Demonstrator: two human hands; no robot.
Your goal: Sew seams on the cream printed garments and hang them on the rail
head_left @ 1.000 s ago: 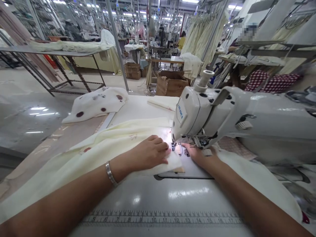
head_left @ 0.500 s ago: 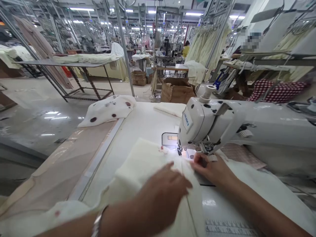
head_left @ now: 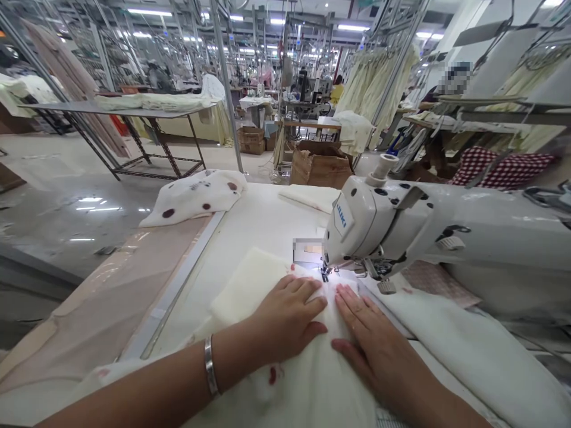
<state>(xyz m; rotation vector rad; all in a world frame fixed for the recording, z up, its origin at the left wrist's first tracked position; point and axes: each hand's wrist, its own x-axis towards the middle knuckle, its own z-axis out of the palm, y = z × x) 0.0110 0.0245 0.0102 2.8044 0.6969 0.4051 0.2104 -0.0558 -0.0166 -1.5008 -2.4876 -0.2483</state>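
Note:
A cream fleecy fabric (head_left: 330, 380) with small red marks lies across the sewing table (head_left: 250, 223), its far edge by the presser foot (head_left: 325, 273) of a white sewing machine (head_left: 379, 223). My left hand (head_left: 289, 318) rests on the fabric just left of the foot, fingers outstretched. To the right, my right hand (head_left: 370, 333) lies flat on the same fabric, fingers pointing at the foot. Both hands press from above, with nothing gripped. A lamp lights the needle area. Whether the foot is down on the fabric I cannot tell.
A spotted white cloth (head_left: 196, 199) lies at the table's far left corner. A ruler strip (head_left: 388, 416) shows partly beneath the fabric. Beyond the table stand a cardboard box (head_left: 319, 165) and a metal-legged table (head_left: 151, 116). A person (head_left: 446, 89) sits at the far right.
My right hand has come away from beside the needle and now lies flat on the fabric. My left hand has moved forward and flattened. The fabric has spread rightward, covering most of the ruler.

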